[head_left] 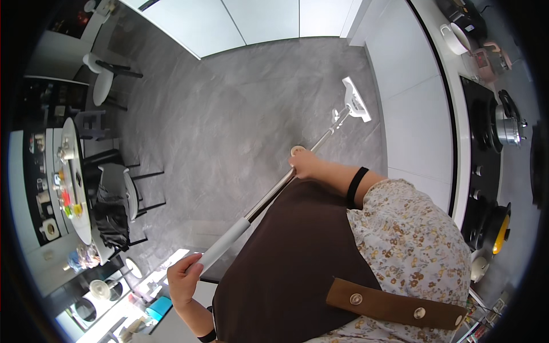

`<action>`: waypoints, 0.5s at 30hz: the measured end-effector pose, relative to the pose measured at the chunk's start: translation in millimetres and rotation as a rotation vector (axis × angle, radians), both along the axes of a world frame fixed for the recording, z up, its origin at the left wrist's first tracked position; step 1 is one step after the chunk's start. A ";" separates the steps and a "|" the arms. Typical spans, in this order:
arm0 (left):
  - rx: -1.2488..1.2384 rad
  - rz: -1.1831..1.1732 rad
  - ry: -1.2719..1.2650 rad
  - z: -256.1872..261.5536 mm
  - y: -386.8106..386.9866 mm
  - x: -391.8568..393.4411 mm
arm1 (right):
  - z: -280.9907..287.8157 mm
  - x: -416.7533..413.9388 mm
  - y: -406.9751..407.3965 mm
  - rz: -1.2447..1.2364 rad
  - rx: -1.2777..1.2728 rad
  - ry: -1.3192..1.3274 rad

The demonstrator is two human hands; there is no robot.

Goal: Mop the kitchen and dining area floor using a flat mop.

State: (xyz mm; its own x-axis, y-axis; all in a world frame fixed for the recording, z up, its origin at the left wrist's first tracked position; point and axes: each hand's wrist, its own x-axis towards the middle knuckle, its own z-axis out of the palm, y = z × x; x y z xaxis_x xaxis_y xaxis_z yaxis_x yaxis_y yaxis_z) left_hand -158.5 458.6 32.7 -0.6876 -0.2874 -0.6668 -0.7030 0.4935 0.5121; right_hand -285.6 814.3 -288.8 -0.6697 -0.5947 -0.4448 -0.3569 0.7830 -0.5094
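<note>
A mop with a silvery pole [270, 193] slants across my front, from lower left to upper right. My left hand [184, 278] is wrapped around the end of its pale grey grip [225, 244]. Farther down, my right hand [303, 163] is closed on the pole, beside a pale rounded piece [297, 150] mostly covered by the fingers. The white mop head [356, 100] rests on the grey floor [214, 128], near the base of the white cabinets on the right. Its underside is hidden.
White cabinet fronts [407, 94] and a counter with a black cooktop [480, 128] and a metal pot [508, 124] run along the right. More white cabinets [266, 21] stand ahead. On the left are a white table [75, 171], chairs [131, 193] and a black bag [111, 223].
</note>
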 end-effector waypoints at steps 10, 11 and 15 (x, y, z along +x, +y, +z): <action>0.127 -0.039 0.093 4.3 40.3 -144.4 | 20.9 -146.3 38.3 -0.149 0.011 -0.024; 0.118 -0.022 0.093 2.4 45.3 -161.2 | 20.9 -161.3 43.8 -0.166 0.012 -0.027; 0.165 -0.053 0.109 -9.3 75.4 -224.3 | 16.9 -213.7 77.6 -0.201 0.096 -0.125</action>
State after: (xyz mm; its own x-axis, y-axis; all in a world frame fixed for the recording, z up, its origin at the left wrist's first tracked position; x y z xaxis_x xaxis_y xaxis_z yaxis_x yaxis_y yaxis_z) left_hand -382.8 534.0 23.4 -0.7697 -0.1416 -0.6225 -0.6140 0.4315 0.6610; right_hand -499.3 891.9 -271.9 -0.7063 -0.4062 -0.5798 -0.1281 0.8788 -0.4597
